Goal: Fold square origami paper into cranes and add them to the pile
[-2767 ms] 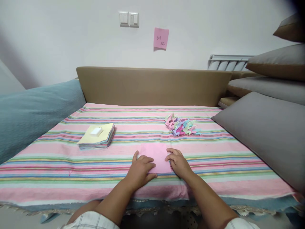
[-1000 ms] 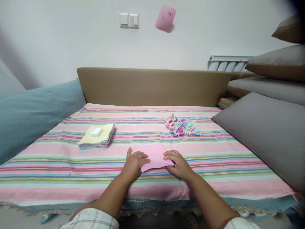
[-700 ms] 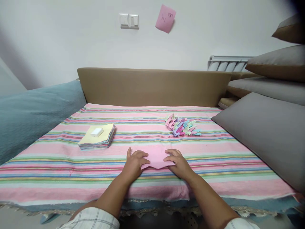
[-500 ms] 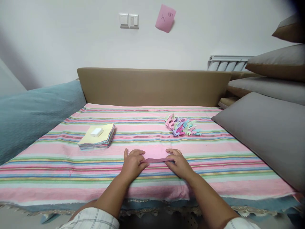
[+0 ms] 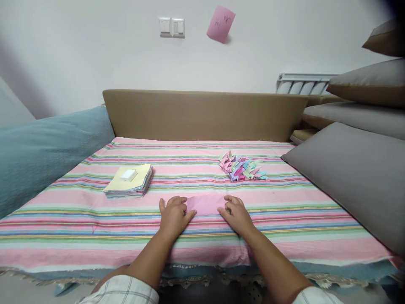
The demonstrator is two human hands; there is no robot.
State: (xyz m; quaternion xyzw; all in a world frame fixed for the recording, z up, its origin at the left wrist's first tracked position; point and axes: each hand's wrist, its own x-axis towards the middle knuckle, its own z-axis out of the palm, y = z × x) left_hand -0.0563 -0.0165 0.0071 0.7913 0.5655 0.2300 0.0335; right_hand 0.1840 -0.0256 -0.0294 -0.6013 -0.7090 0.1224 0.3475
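Observation:
A pink paper sheet [image 5: 205, 204] lies folded in half into a flat strip on the striped cloth [image 5: 284, 219], right in front of me. My left hand [image 5: 172, 215] rests on the strip's left end, fingers bent over the far edge and thumb along the near fold. Over at the right end, my right hand [image 5: 236, 212] has its curled fingertips pressed together on the paper. Both hands hold the paper down against the cloth.
A stack of coloured paper squares [image 5: 129, 181] with a small white block [image 5: 128, 175] on top lies at the left. A pile of small folded paper figures [image 5: 242, 166] sits beyond the hands. Grey cushions [image 5: 348, 177] rise at right, a teal cushion [image 5: 47, 147] at left.
The flat pink sheet was lifted at its near edge and folded over away from me; it now lies as a narrow doubled strip, and both hands have slid forward onto its ends.

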